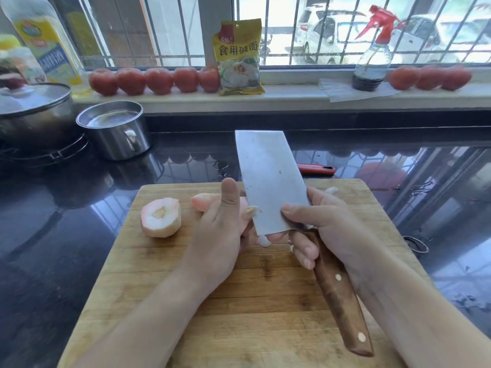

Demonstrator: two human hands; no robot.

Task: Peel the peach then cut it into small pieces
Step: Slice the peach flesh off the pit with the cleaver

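From the head camera: the right hand (316, 224) is clenched round the brown riveted wooden handle of a broad steel cleaver (268, 179), thumb pressed on the blade's flat, which tilts up and away. The left hand (220, 229) holds a pale pink peeled peach piece (204, 201) against the blade's left edge, thumb raised — the piece pokes out beyond the fingers (mostly hidden). Another peeled peach half (161, 221), hollow upward, lies apart to the left on the light wooden cutting board (265, 288), on a glossy black counter (53, 221).
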